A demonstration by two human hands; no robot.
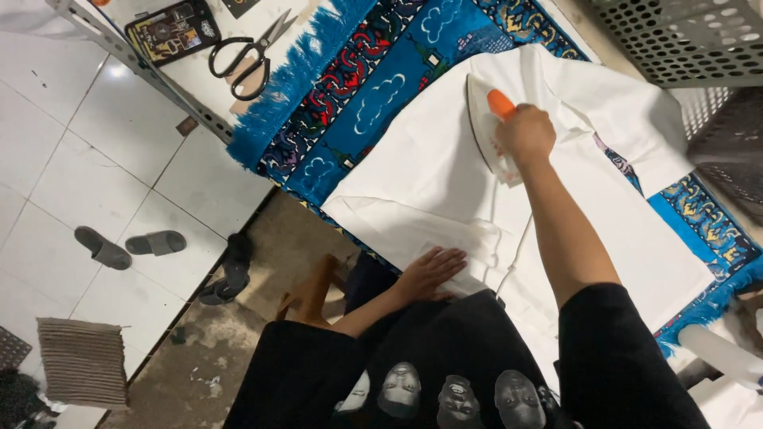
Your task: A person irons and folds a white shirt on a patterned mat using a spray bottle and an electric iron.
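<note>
A white garment (429, 171) lies spread over a blue patterned rug (373, 87) that covers the table. My right hand (524, 133) grips the orange handle of a white clothes iron (486, 119), which rests flat on the garment near its collar. My left hand (431, 270) lies flat, fingers spread, on the garment's near edge and holds nothing. The iron's cord (515, 254) runs back across the cloth towards me.
Black scissors (248, 52) and a dark flat box (172, 30) lie on the table beyond the rug's fringe. Perforated baskets (683, 40) stand at the upper right. Grey slippers (127, 246), dark sandals (226, 274) and a ribbed mat (83, 361) are on the tiled floor at left.
</note>
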